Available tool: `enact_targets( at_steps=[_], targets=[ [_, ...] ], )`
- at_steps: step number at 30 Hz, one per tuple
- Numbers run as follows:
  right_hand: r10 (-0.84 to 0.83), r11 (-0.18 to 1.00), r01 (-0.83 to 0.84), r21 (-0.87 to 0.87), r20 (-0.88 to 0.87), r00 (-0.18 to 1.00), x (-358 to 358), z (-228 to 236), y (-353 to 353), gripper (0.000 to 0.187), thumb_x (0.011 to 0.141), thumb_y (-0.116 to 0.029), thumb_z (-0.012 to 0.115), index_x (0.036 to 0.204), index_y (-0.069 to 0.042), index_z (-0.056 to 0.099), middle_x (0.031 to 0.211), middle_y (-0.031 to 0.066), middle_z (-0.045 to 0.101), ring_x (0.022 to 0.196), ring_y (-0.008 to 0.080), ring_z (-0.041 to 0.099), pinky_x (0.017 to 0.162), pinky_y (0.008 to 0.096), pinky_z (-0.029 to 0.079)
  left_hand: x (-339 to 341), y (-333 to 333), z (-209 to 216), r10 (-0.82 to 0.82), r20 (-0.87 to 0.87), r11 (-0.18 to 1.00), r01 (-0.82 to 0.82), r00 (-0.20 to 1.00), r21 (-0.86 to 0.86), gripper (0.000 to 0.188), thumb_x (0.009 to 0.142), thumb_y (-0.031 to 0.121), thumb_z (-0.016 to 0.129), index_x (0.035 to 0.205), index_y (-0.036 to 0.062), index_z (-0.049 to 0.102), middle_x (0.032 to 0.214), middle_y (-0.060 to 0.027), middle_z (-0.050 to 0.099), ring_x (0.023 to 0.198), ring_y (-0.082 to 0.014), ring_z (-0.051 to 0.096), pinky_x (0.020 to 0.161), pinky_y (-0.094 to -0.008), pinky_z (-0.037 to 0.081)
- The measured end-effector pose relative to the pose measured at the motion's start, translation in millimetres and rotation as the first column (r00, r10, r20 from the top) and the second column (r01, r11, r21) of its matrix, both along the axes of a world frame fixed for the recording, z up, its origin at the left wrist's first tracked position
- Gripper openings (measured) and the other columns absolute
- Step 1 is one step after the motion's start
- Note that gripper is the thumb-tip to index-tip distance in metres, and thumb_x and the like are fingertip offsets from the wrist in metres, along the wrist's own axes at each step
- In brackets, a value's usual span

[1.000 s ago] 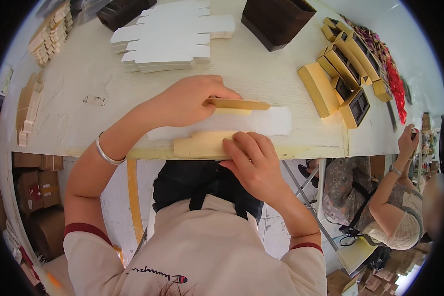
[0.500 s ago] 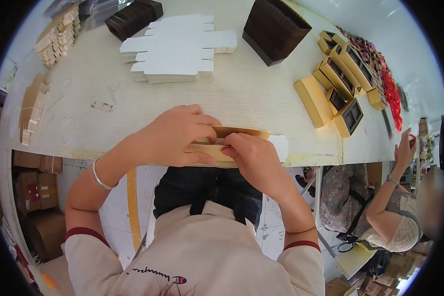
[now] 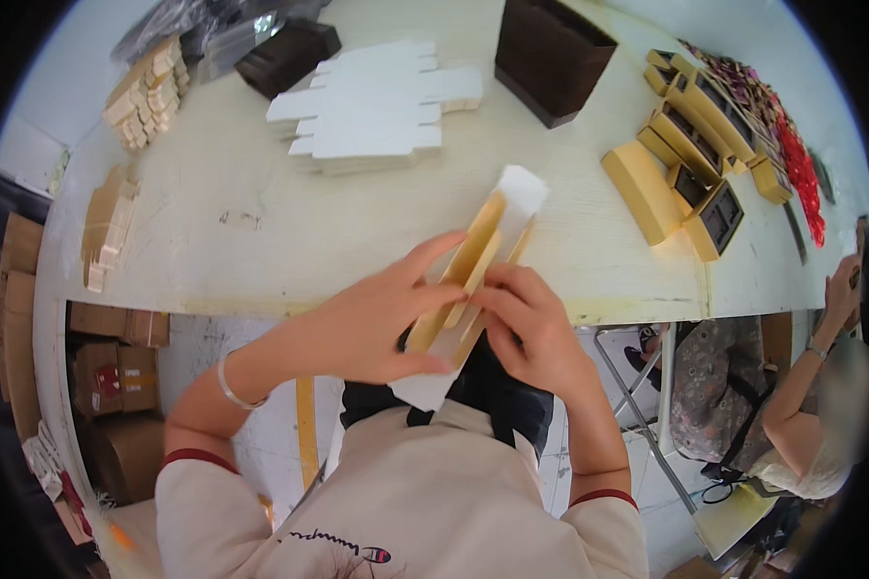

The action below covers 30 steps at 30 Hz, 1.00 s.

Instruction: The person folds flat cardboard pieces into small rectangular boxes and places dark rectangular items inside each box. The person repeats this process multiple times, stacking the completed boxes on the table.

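Note:
A long, partly folded cardboard box (image 3: 478,246), gold outside and white inside, is held at a slant over the table's front edge. Its far white end flap points away from me and its near white flap hangs toward my lap. My left hand (image 3: 396,314) is closed round the left wall, thumb at the near end. My right hand (image 3: 536,323) pinches the right wall near the middle. A stack of flat white box blanks (image 3: 372,101) lies beyond my hands.
Several gold boxes (image 3: 644,188) with dark inserts stand at the right. Stacked dark brown pieces (image 3: 553,63) stand at the back, another dark bundle (image 3: 290,56) at far left. Cardboard stacks (image 3: 111,222) line the left. A co-worker (image 3: 792,405) sits at the right.
The box has swung from lying along the table edge to a slant, its far end raised away from me. Both hands still hold it, and the view has shifted slightly.

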State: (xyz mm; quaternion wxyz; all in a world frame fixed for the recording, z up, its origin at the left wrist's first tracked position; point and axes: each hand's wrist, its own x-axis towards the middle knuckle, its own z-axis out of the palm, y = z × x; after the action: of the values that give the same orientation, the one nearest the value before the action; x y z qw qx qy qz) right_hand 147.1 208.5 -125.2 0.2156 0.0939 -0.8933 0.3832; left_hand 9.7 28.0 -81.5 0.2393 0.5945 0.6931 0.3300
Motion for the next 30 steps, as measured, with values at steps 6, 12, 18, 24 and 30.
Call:
enact_targets(
  at_steps=[6, 12, 18, 24, 30],
  targets=[
    [0.112, 0.982, -0.111, 0.152, 0.000, 0.994, 7.8, 16.1, 10.0, 0.032, 0.070, -0.020, 0.078, 0.096, -0.006, 0.063, 0.108, 0.0123, 0.054, 0.094, 0.0298, 0.053, 0.084, 0.0406, 0.044, -21.8, -8.3, -7.6, -0.251, -0.426, 0.963, 0.271, 0.869, -0.015, 0.044, 0.072, 0.005, 0.076, 0.114, 0.0057, 0.062, 0.116, -0.0058, 0.056, 0.091, -0.0227, 0.057, 0.076, -0.0331, 0.050],
    [0.052, 0.997, -0.054, 0.061, 0.032, 0.998, 7.5, 9.7, 3.5, 0.019, 0.071, -0.013, 0.075, 0.080, -0.005, 0.060, 0.095, 0.0093, 0.055, 0.088, 0.0277, 0.052, 0.075, 0.0375, 0.043, -7.6, 2.9, -26.3, -0.058, -0.026, 0.988, 0.061, 0.998, 0.144, 0.029, 0.071, 0.006, 0.077, 0.097, 0.0067, 0.066, 0.083, -0.0029, 0.061, 0.080, -0.0214, 0.058, 0.066, -0.0321, 0.048],
    [0.029, 0.999, -0.031, 0.009, 0.130, 0.991, -2.7, 9.8, -4.8, 0.017, 0.069, 0.001, 0.069, 0.079, -0.005, 0.057, 0.100, 0.0094, 0.056, 0.089, 0.0297, 0.052, 0.073, 0.0361, 0.045, 13.9, 16.7, -16.1, 0.078, -0.039, 0.996, -0.076, 0.996, 0.044, 0.018, 0.070, 0.006, 0.076, 0.084, 0.0062, 0.065, 0.077, -0.0044, 0.059, 0.068, -0.0234, 0.057, 0.060, -0.0322, 0.047],
    [0.162, 0.972, -0.117, -0.203, 0.223, 0.961, 6.9, 27.6, 2.2, 0.044, 0.069, 0.005, 0.066, 0.111, -0.004, 0.055, 0.127, 0.0173, 0.050, 0.103, 0.0343, 0.053, 0.086, 0.0389, 0.045, 19.6, 7.9, -27.8, 0.175, -0.029, 0.975, -0.169, 0.984, 0.147, 0.012, 0.071, 0.005, 0.073, 0.078, 0.0065, 0.063, 0.073, -0.0054, 0.056, 0.062, -0.0241, 0.056, 0.053, -0.0337, 0.043],
    [0.055, 0.945, -0.074, 0.317, 0.071, 0.996, 32.8, 12.0, -11.7, 0.056, 0.065, 0.004, 0.064, 0.121, 0.003, 0.055, 0.134, 0.0195, 0.048, 0.105, 0.0304, 0.055, 0.088, 0.0407, 0.045, 19.1, 15.1, -17.5, 0.154, 0.031, 0.986, -0.156, 0.988, 0.058, 0.009, 0.075, 0.006, 0.069, 0.075, 0.0019, 0.060, 0.075, -0.0081, 0.055, 0.063, -0.0273, 0.055, 0.055, -0.0353, 0.044]
  ],
)
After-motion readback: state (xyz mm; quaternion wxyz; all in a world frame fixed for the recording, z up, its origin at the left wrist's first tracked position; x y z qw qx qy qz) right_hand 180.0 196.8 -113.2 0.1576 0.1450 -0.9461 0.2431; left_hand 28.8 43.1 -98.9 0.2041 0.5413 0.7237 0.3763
